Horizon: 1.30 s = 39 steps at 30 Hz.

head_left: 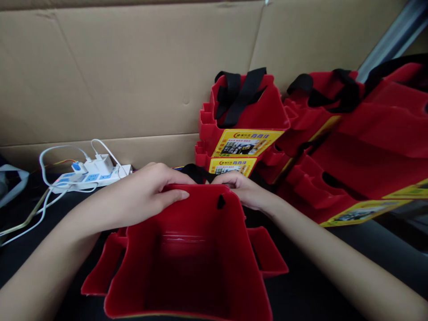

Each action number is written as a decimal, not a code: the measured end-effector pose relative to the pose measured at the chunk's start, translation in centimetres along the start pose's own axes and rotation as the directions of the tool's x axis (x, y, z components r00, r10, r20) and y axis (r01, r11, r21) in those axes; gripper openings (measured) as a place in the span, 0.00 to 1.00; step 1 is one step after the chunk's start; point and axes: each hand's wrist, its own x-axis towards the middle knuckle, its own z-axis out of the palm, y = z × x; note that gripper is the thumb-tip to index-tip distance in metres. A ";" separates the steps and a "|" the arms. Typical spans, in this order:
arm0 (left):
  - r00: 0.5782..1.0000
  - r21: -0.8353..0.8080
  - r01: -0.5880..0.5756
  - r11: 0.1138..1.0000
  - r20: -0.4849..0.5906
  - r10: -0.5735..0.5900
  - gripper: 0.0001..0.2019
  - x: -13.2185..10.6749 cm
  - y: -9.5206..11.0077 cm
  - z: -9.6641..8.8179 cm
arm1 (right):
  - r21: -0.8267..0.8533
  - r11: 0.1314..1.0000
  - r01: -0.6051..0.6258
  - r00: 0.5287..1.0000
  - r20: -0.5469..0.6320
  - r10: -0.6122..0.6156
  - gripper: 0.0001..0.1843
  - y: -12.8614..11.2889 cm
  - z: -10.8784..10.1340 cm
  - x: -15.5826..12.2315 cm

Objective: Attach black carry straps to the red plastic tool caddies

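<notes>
A red plastic box (187, 249) with side pockets faces me, its open top toward the camera. My left hand (163, 191) grips the far rim, thumb inside and fingers hidden behind the wall. Just behind the same rim, at its right corner, my right hand (239, 187) is closed with bent fingers on a black strap (197, 171), its fingertips partly hidden. Black shows at a slot (221, 201) in the wall near that corner; whether it is strap or just the hole is unclear.
Stacked red boxes (247, 107) with black straps and yellow labels stand behind, with more red boxes (377, 147) at the right. A white power strip (93, 176) with chargers and cables lies at the left. Cardboard (133, 71) forms the back wall above the black table surface.
</notes>
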 end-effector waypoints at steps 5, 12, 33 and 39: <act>1.000 -0.021 0.012 1.000 -0.001 -0.012 0.12 0.0 -0.1 0.1 | 0.098 0.993 -0.061 0.996 0.066 0.055 0.19 -0.2 -0.1 -0.3; 0.993 0.088 0.097 0.991 -0.083 -0.090 0.11 -0.2 -0.6 0.4 | -0.454 0.890 0.036 0.999 0.021 -0.030 0.32 -4.0 1.3 -1.3; 0.986 0.143 0.100 0.985 -0.147 -0.079 0.08 -1.1 -4.1 -1.9 | -0.767 0.617 -0.173 0.963 -0.264 -0.059 0.16 -4.4 6.2 3.7; 0.993 0.118 0.070 0.991 -0.108 -0.057 0.08 -1.0 -4.3 -2.0 | -0.302 0.951 -0.060 0.990 -0.138 0.019 0.15 -4.1 2.7 4.6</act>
